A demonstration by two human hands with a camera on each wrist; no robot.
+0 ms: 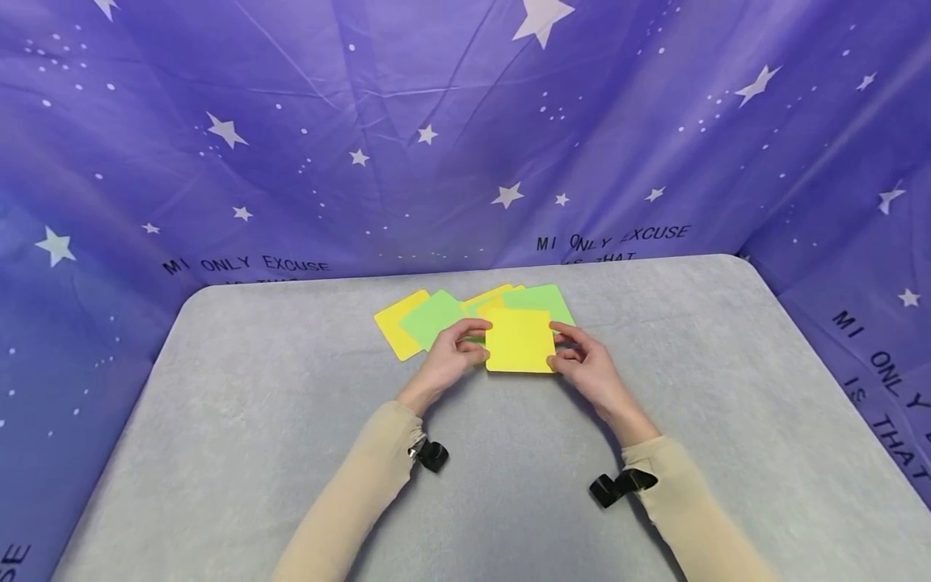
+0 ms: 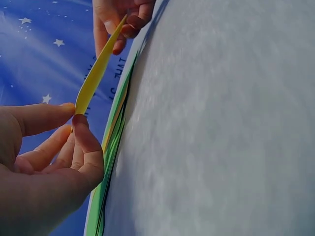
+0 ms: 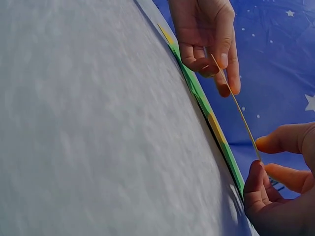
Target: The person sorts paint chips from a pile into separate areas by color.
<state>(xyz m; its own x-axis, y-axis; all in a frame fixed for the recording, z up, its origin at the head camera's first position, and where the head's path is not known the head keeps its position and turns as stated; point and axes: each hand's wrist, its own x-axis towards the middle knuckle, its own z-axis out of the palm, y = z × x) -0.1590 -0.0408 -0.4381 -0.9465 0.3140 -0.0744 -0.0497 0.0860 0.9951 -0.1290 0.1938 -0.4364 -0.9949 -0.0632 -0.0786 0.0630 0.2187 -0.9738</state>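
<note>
At the centre of the head view your left hand [image 1: 449,356] and right hand [image 1: 582,364] each pinch a side edge of the yellow card [image 1: 520,340], holding it just above the grey bench [image 1: 218,420]. It looks thin, light and slightly bendy, so edge pinches between thumb and fingertips suit it. Behind it, toward the upper middle, the green and yellow cards [image 1: 436,315] lie fanned flat and overlapping.

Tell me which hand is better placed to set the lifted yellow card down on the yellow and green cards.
Left, marginally. Both hands pinch the yellow card, but the left hand sits nearer the spread cards.
</note>
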